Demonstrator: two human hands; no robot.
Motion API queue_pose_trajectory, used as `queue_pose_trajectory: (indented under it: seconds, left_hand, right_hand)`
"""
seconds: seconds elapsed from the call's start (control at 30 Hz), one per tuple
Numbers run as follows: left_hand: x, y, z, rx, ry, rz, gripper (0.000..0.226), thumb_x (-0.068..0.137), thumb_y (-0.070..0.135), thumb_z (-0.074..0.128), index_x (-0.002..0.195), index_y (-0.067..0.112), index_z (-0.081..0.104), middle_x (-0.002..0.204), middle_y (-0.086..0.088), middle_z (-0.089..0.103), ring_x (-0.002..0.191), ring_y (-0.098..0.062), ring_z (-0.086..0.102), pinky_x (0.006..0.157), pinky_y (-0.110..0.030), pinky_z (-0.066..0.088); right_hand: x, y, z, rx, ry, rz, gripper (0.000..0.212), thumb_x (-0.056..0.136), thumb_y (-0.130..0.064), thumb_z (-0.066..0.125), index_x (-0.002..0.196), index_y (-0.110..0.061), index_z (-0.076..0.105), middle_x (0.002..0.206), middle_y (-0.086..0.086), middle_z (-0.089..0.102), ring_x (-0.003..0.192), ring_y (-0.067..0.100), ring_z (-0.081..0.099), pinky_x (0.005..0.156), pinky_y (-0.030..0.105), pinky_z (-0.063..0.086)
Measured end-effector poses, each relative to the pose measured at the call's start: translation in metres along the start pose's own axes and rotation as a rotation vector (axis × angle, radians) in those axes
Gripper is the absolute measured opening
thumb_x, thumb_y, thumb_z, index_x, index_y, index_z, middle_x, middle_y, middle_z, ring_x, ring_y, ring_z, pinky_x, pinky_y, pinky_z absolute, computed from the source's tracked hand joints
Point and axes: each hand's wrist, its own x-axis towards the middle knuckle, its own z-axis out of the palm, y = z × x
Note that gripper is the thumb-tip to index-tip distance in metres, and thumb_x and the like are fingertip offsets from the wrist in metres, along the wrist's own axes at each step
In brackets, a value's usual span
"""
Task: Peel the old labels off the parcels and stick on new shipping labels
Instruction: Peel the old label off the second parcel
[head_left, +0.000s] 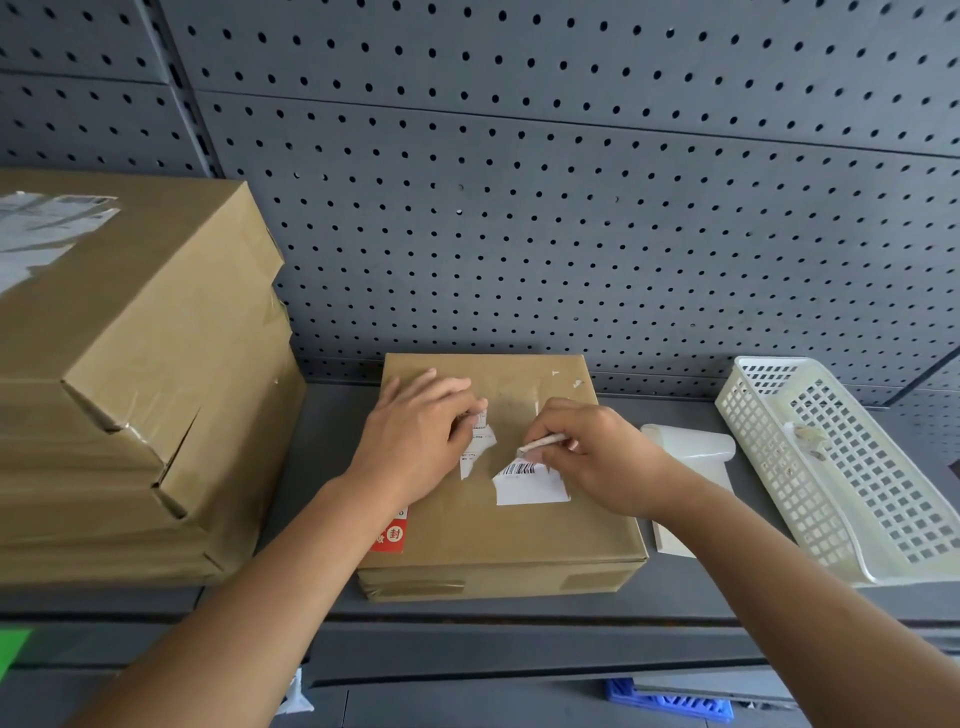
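A flat brown cardboard parcel (519, 530) lies on the grey shelf in front of me. Its white old label is torn in two: a left remnant (475, 452) and a right piece with a barcode (530, 486). My left hand (415, 441) rests on the parcel top, its fingertips on the left remnant. My right hand (597, 457) pinches a rolled-up strip of peeled label (543, 443) just above the barcode piece. A red sticker (392, 535) shows beside my left forearm.
A stack of larger brown boxes (130, 389) stands at the left, the top one bearing a label (47, 223). A curled sheet of label backing (691, 452) lies right of the parcel. A white plastic basket (852, 467) sits at far right. Grey pegboard (571, 182) closes the back.
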Motion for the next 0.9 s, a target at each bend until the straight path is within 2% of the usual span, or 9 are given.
queue_pose_trajectory:
  seconds: [0.23,0.33,0.47,0.67,0.83,0.9]
  left_hand:
    - [0.0,0.001,-0.003,0.0,-0.004,-0.008,0.029,0.103,0.041,0.044,0.119,0.035,0.068,0.146,0.012,0.052,0.146,-0.022,0.035,0.119,-0.05,0.024]
    - [0.001,0.002,-0.001,0.022,-0.028,-0.009,0.03,0.104,0.041,0.042,0.118,0.036,0.067,0.148,0.012,0.05,0.147,-0.022,0.033,0.12,-0.049,0.022]
    - [0.003,0.003,0.002,0.042,-0.036,-0.018,0.031,0.105,0.042,0.039,0.117,0.037,0.067,0.148,0.014,0.049,0.147,-0.021,0.031,0.119,-0.047,0.019]
    - [0.004,0.004,0.002,0.064,-0.058,-0.017,0.033,0.106,0.042,0.037,0.121,0.038,0.065,0.149,0.015,0.047,0.147,-0.021,0.03,0.119,-0.048,0.019]
    - [0.003,0.003,0.002,0.067,-0.056,-0.008,0.03,0.105,0.039,0.04,0.122,0.037,0.065,0.149,0.014,0.048,0.147,-0.021,0.031,0.119,-0.049,0.021]
    - [0.003,0.004,0.001,0.07,-0.063,-0.013,0.032,0.105,0.039,0.038,0.122,0.038,0.065,0.15,0.014,0.047,0.147,-0.021,0.031,0.119,-0.049,0.02]
  right_hand:
    - [-0.008,-0.013,-0.006,0.072,-0.011,0.01,0.008,0.097,-0.017,0.065,0.09,-0.017,0.068,0.087,-0.006,0.058,0.076,0.005,0.049,0.069,0.013,0.037]
    - [-0.011,-0.012,-0.005,0.103,-0.004,0.037,0.008,0.097,-0.018,0.064,0.09,-0.017,0.067,0.088,-0.005,0.059,0.075,0.01,0.053,0.069,0.015,0.039]
    - [-0.018,-0.015,-0.005,0.164,-0.002,0.044,0.009,0.097,-0.017,0.063,0.088,-0.016,0.065,0.084,-0.007,0.059,0.073,0.016,0.057,0.069,0.026,0.045]
    - [-0.028,-0.025,-0.012,0.204,-0.024,0.017,0.011,0.098,-0.015,0.063,0.087,-0.017,0.064,0.082,-0.01,0.059,0.073,0.015,0.056,0.07,0.031,0.047]
    - [-0.027,-0.038,-0.028,0.213,-0.027,0.015,0.008,0.097,-0.02,0.064,0.09,-0.02,0.068,0.087,-0.01,0.06,0.076,0.014,0.055,0.071,0.026,0.045]
    - [-0.026,-0.035,-0.029,0.206,-0.013,0.067,0.008,0.098,-0.023,0.063,0.092,-0.022,0.068,0.088,-0.006,0.063,0.076,0.018,0.057,0.073,0.03,0.048]
